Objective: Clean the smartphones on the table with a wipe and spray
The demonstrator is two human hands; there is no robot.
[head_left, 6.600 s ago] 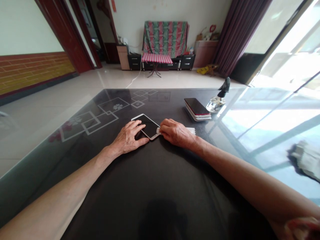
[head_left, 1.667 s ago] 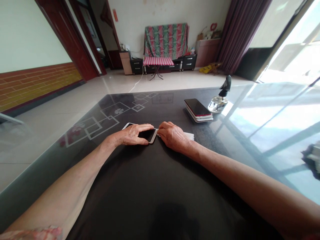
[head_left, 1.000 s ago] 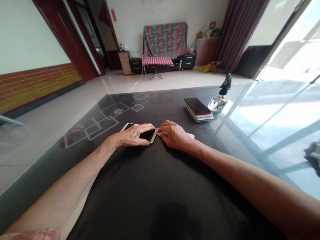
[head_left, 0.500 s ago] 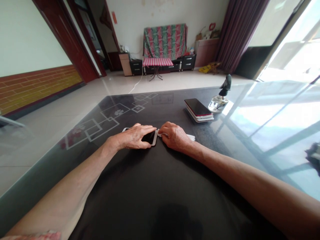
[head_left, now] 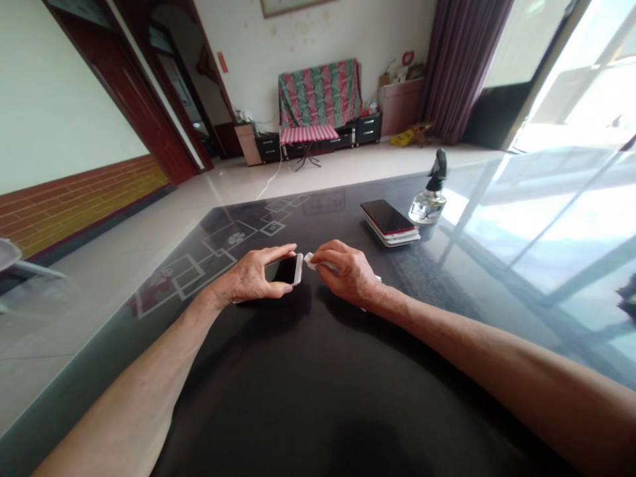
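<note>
My left hand (head_left: pixel 251 277) grips a white-edged smartphone (head_left: pixel 284 269) with a dark screen, thumb under it and fingers over its top edge, tilting it up off the black glass table (head_left: pixel 308 371). My right hand (head_left: pixel 342 270) is closed on a small white cloth (head_left: pixel 314 262), pinching it right beside the phone's right end. Part of the cloth trails under my right wrist.
A stack of phones (head_left: pixel 390 222) lies further back on the right, next to a clear spray bottle with a black nozzle (head_left: pixel 430 197). A dark object (head_left: pixel 627 297) sits at the far right edge. Beyond the table are a tiled floor, a covered cabinet and curtains.
The phone lay flat under my left hand; now my left hand has lifted and tilted it. My right hand with the cloth stays at its right end. The camera has tipped upward.
</note>
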